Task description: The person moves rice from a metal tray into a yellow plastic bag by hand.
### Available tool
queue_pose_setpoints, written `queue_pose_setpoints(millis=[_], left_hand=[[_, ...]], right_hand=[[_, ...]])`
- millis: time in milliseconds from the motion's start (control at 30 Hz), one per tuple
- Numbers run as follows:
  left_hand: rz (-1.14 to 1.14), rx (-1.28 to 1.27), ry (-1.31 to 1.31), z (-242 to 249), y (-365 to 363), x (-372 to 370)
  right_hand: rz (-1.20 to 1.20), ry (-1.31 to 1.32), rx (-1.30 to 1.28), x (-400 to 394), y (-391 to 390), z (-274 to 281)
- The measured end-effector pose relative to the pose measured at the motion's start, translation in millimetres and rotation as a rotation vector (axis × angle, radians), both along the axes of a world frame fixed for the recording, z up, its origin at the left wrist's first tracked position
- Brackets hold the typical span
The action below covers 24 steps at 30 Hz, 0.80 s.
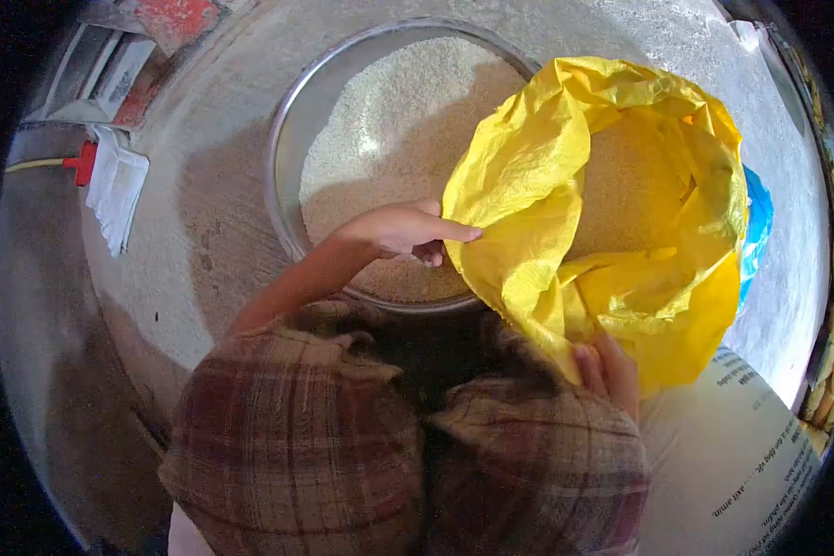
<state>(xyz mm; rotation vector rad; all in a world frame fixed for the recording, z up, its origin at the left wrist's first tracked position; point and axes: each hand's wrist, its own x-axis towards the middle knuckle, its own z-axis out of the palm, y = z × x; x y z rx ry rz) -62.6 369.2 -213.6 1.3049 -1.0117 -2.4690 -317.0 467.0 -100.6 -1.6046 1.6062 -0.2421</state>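
2 hands grip the yellow bag [621, 287], keeping its mouth open. Left hand [403, 230] pinches the rim above the grain basin [292, 120]; right hand [612, 371] clasps the lower edge.

Grey concrete floor [213, 213], rough and partly in sun. On it: wide metal basin [283, 157] of pale grain, yellow plastic bag [528, 167] of grain touching basin's right rim, blue bag [758, 222] just behind it, white printed sack [732, 445] lower right, white folded cloth [116, 190] at left.

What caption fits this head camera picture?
Both hands, left hand and right hand, hold a yellow bag beside a grain-filled bowl.
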Motion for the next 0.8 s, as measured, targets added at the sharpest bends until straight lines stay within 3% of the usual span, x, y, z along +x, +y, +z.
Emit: queue_pose_setpoints(millis=[33, 67, 100, 133, 233, 267, 333, 367, 433, 533, 567, 633, 700, 767, 800], left_hand=[[0.002, -0.003, 0.004, -1, 1, 0], [0.042, -0.218, -0.061, 1, -1, 1], [0.084, -0.432, -0.131, 1, -4, 3], [0.091, -0.428, -0.135, 7, -7, 3], [0.373, -1.123, -0.426, 44, -27, -6], [0.378, -1.124, -0.427, 50, -33, -15], [0.140, -1.457, -0.510, 55, -42, -43], [0.148, -1.451, -0.513, 45, -38, -58], [0.014, -1.539, -0.435, 5, -26, -76], [-0.034, -1.593, -0.238, -39, -28, -66], [-0.029, -1.592, -0.230, -37, -23, -58], [-0.199, -1.654, -0.462, -33, -6, -37], [-0.216, -1.655, -0.408, 7, 3, -33], [-0.358, -1.832, -0.115, 40, 1, -42], [-0.357, -1.831, -0.110, 52, -2, -49]], right_hand=[[-0.014, 0.150, -0.012, 5, -1, -5], [-0.026, 0.298, -0.024, 9, -4, -6], [-0.019, 0.296, -0.028, 10, -6, -1], [0.005, 0.240, -0.191, 10, -9, 10], [-0.035, 0.064, -0.476, 18, -21, 43], [-0.099, -0.049, -0.604, 22, -26, 47], [-0.136, -0.048, -0.665, 36, -51, 33], [-0.179, -0.054, -0.730, 42, -65, 22], [0.077, 0.364, -0.753, 52, -86, -4], [0.167, 0.446, -0.692, 54, -84, -48], [0.176, 0.425, -0.672, 54, -80, -59], [0.201, 0.405, -0.655, 50, -77, -65], [0.064, 0.286, -0.660, 46, -74, -68], [0.039, 0.253, -0.645, 45, -75, -70], [-0.070, 0.003, -0.642, 43, -75, -73]])
